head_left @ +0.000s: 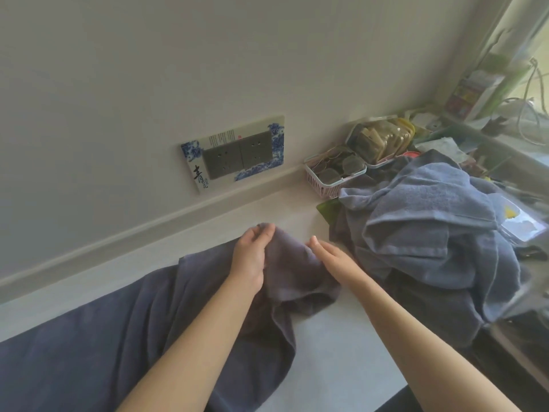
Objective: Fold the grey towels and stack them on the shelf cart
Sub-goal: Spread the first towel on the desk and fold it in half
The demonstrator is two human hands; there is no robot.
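soft daylight comes from the window [523, 40] at upper right, which is washed out and hazy. the wall [148, 69] is evenly lit, slightly dim. faint shadows lie on the worktop [335, 346]. wide-angle bending curves the edges; the right side looks smeared and blurred.

wall socket panel [234, 151]: blue-and-white decorated frame, two grey outlets | pink basket [331, 176]: on tabletop [341, 337] by wall, holds sachets | clear container [381, 138]: behind basket, packed with packets
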